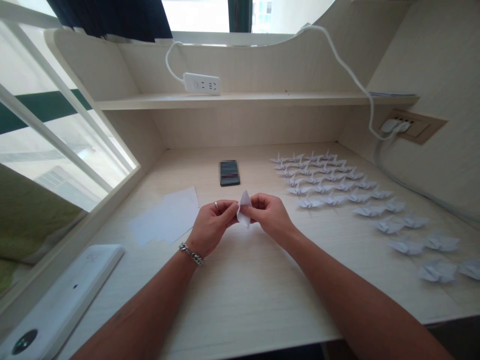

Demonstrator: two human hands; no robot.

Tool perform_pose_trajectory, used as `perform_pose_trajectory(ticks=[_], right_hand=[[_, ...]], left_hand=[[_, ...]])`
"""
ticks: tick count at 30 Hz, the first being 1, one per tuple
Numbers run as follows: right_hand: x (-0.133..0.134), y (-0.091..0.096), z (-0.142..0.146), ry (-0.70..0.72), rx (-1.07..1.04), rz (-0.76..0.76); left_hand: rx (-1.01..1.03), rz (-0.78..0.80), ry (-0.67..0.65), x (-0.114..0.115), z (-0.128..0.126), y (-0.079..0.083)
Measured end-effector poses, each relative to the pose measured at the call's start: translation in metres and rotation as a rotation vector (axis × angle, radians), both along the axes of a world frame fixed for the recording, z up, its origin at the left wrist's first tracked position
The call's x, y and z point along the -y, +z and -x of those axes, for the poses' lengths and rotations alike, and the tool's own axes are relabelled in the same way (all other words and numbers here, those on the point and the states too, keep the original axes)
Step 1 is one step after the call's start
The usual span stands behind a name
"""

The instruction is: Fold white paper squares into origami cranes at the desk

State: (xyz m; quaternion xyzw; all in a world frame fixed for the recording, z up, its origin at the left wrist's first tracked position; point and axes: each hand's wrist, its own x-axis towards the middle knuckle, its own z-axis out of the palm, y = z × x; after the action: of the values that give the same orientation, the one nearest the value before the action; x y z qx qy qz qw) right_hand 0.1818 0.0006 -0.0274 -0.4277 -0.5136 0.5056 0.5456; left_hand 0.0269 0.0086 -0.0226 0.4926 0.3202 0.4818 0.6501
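Between my two hands, above the middle of the desk, is a small piece of folded white paper (245, 210) with a pointed top and bottom. My left hand (213, 220), with a ring and a chain bracelet, pinches its left side between thumb and fingers. From the other side my right hand (269, 212) grips it, thumb against the paper. The fingers cover part of the folds. Several finished white paper cranes (320, 187) stand in rows to the right. Loose white paper sheets (176, 212) lie overlapping left of my left hand.
A dark phone (229, 173) lies beyond my hands. At the front left is a long white device (63, 300). A power strip (201, 83) sits on the shelf (255, 101) at the back. A white cable (347, 65) runs down to the wall socket (416, 126) on the right.
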Motion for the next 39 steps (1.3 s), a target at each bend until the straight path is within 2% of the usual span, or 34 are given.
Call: perform_pose_trajectory(ticks=[7, 13, 26, 34, 39], right_hand=[[0.001, -0.0007, 0.0012, -0.017, 0.006, 0.0], [-0.0002, -0.0011, 0.0018, 0.031, -0.052, 0.044], [0.0008, -0.0037, 0.0067, -0.026, -0.012, 0.024], [0.0013, -0.0044, 0.0086, -0.037, 0.001, 0.011], [0.0015, -0.0028, 0.0085, -0.025, -0.005, 0.029]], left_hand=[[-0.076, -0.012, 0.057, -0.002, 0.0011, -0.0065], [-0.09, 0.023, 0.118, -0.0014, 0.0005, -0.004], [-0.275, -0.047, 0.28, 0.0021, -0.0047, -0.0021], [-0.286, -0.046, 0.303, 0.0034, -0.0067, -0.0025], [-0.236, 0.007, 0.25, 0.0008, -0.0042, -0.0045]])
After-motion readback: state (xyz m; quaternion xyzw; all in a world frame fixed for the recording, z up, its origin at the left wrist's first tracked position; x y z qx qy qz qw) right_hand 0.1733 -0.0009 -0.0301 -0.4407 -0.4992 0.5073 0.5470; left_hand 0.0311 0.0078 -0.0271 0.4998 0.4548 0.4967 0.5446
